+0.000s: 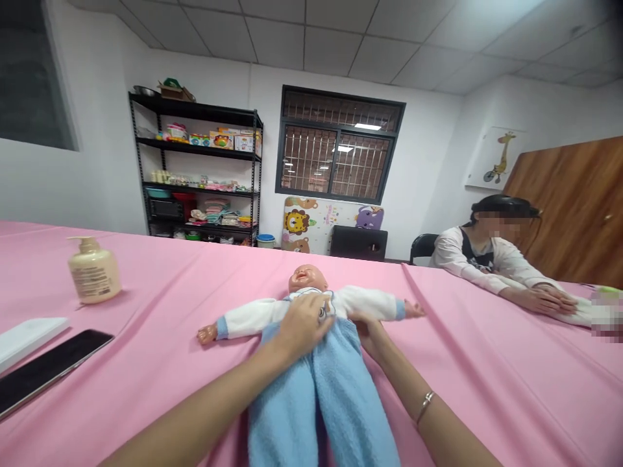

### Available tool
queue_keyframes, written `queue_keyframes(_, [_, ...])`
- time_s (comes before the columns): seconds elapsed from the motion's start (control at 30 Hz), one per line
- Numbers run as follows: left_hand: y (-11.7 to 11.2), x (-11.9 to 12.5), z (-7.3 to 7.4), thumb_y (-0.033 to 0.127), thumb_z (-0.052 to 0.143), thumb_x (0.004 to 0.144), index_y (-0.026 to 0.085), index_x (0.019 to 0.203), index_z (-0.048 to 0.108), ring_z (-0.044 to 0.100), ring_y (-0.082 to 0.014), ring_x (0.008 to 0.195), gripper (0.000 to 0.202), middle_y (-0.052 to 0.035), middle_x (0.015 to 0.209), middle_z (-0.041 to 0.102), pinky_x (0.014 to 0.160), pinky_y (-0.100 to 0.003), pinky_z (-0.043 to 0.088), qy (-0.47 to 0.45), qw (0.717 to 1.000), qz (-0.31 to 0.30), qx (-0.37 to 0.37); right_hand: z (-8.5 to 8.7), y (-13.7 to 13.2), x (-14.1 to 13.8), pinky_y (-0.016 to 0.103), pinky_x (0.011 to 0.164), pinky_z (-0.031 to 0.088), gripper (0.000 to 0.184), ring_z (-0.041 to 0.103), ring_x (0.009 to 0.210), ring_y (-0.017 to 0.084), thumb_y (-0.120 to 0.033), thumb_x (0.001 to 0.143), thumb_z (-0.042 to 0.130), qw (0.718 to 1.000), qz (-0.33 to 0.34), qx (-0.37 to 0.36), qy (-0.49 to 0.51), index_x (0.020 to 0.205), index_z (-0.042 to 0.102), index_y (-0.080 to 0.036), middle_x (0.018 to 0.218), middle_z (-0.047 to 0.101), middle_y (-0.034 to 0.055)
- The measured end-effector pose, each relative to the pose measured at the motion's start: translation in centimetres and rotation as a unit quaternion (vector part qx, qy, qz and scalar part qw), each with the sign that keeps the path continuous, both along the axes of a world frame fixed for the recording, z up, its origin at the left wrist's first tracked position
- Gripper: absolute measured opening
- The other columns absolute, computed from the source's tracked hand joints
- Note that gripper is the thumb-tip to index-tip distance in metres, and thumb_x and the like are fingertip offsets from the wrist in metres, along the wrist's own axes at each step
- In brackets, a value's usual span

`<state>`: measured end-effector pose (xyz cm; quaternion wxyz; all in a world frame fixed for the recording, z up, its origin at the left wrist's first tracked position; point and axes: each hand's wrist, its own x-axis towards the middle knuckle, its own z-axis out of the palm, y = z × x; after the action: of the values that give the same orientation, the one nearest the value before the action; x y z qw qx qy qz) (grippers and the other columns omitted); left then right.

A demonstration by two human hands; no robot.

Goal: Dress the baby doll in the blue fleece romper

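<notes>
A baby doll (306, 279) lies on its back on a pink cloth, arms spread to both sides. It wears a white top with blue cuffs and fluffy light-blue trousers (292, 395). Across the doll's chest my left hand (307, 318) rests flat, fingers extended together, partly covering a small printed or stitched figure. My right hand (370, 327) touches the doll's side below its outstretched arm; most of its fingers are hidden by the doll. A silver bracelet (425, 407) is on my right forearm.
The pink-covered table (467, 370) also holds a pump bottle (94, 272), a white box-like object (30, 338) and a phone (46, 370) at left. A co-worker (479, 250) sits at right, hands on a light-coloured item. Behind stand a black shelf rack (195, 110) and a black chair (359, 242).
</notes>
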<state>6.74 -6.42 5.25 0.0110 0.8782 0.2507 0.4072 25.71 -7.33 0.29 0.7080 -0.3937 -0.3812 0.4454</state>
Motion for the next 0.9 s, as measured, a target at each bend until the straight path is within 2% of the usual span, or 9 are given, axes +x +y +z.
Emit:
queue_keyframes(0.07, [1.1, -2.4, -0.8, 0.036, 0.046, 0.085, 0.015, 0.104, 0.052, 0.049, -0.024, 0.099, 0.028, -0.0096, 0.103, 0.056, 0.087, -0.038, 0.037, -0.039, 0.995, 0.057, -0.068, 0.3, 0.0, 0.3, 0.03, 0.077, 0.051, 0.024, 0.058, 0.093, 0.022, -0.026, 0.065, 0.066, 0.997, 0.021, -0.006, 0.077, 0.087, 0.06, -0.017, 0.09, 0.064, 0.0042])
queue_keyframes(0.13, [2.0, -4.5, -1.6, 0.046, 0.041, 0.085, 0.015, 0.088, 0.054, 0.052, -0.0229, 0.084, 0.034, -0.007, 0.086, 0.058, 0.076, -0.036, 0.04, -0.063, 0.974, 0.1, -0.192, 0.2, 0.2, 0.4, 0.028, 0.077, 0.052, 0.026, 0.059, 0.093, 0.02, -0.024, 0.068, 0.065, 0.987, 0.038, -0.03, 0.152, 0.092, 0.058, -0.017, 0.095, 0.063, 0.0047])
queue_keyframes(0.27, [2.9, -6.6, -1.5, 0.059, 0.043, 0.076, 0.015, 0.068, 0.051, 0.044, -0.0148, 0.057, 0.046, 0.0007, 0.062, 0.049, 0.055, -0.025, 0.036, -0.126, 0.904, -0.01, -0.408, -0.7, 0.4, 0.7, 0.027, 0.072, 0.054, 0.022, 0.062, 0.083, 0.018, -0.023, 0.074, 0.061, 0.975, 0.002, -0.084, 0.204, 0.095, 0.056, -0.016, 0.092, 0.064, 0.006])
queue_keyframes(0.4, [3.1, -6.5, -0.5, 0.058, 0.05, 0.073, 0.016, 0.063, 0.043, 0.032, -0.0095, 0.049, 0.043, 0.005, 0.055, 0.036, 0.046, -0.021, 0.027, -0.298, 0.859, -0.005, -0.416, -1.1, 0.3, 0.8, 0.029, 0.069, 0.055, 0.017, 0.063, 0.079, 0.017, -0.025, 0.08, 0.055, 0.971, -0.063, -0.124, 0.195, 0.096, 0.053, -0.019, 0.091, 0.064, 0.0048])
queue_keyframes(0.47, [3.1, -6.4, -0.8, 0.058, 0.051, 0.073, 0.016, 0.063, 0.044, 0.035, -0.0101, 0.051, 0.043, 0.0043, 0.056, 0.038, 0.048, -0.021, 0.029, -0.288, 0.86, -0.005, -0.422, -1.1, 0.0, 0.6, 0.029, 0.069, 0.054, 0.016, 0.063, 0.08, 0.017, -0.029, 0.083, 0.051, 0.97, -0.06, -0.142, 0.19, 0.096, 0.052, -0.02, 0.091, 0.064, 0.0054])
queue_keyframes(0.53, [3.0, -6.5, -1.5, 0.057, 0.052, 0.073, 0.015, 0.066, 0.049, 0.041, -0.0121, 0.057, 0.043, 0.0023, 0.062, 0.045, 0.053, -0.022, 0.034, -0.215, 0.875, -0.023, -0.434, -1.0, -0.3, 0.3, 0.028, 0.069, 0.053, 0.019, 0.063, 0.079, 0.018, -0.034, 0.085, 0.047, 0.972, -0.039, -0.158, 0.17, 0.094, 0.052, -0.019, 0.089, 0.064, 0.007])
queue_keyframes(0.6, [3.2, -6.8, -2.2, 0.053, 0.052, 0.075, 0.014, 0.071, 0.054, 0.045, -0.0141, 0.064, 0.04, 0.0004, 0.069, 0.051, 0.06, -0.023, 0.036, -0.124, 0.892, -0.056, -0.43, -0.8, -0.8, 0.3, 0.027, 0.065, 0.051, 0.027, 0.062, 0.074, 0.017, -0.042, 0.086, 0.044, 0.973, 0.01, -0.197, 0.12, 0.089, 0.054, -0.017, 0.084, 0.063, 0.0086])
queue_keyframes(0.73, [4.1, -8.2, -2.6, 0.051, 0.046, 0.08, 0.015, 0.077, 0.058, 0.048, -0.0165, 0.071, 0.039, -0.0008, 0.076, 0.056, 0.066, -0.023, 0.037, -0.017, 0.902, -0.099, -0.421, -0.1, -2.3, 1.3, 0.024, 0.053, 0.045, 0.039, 0.054, 0.056, 0.013, -0.055, 0.08, 0.049, 0.953, 0.187, -0.234, -0.031, 0.079, 0.054, -0.017, 0.069, 0.057, 0.0035])
queue_keyframes(0.9, [5.1, -9.7, -2.3, 0.049, 0.043, 0.08, 0.015, 0.074, 0.058, 0.048, -0.0193, 0.078, 0.037, -0.0023, 0.08, 0.056, 0.071, -0.025, 0.036, 0.017, 0.903, -0.074, -0.423, 1.2, -3.9, 3.4, 0.024, 0.072, 0.042, 0.033, 0.051, 0.073, 0.012, -0.045, 0.071, 0.065, 0.906, 0.341, -0.162, -0.193, 0.076, 0.057, -0.014, 0.076, 0.054, 0.0018])
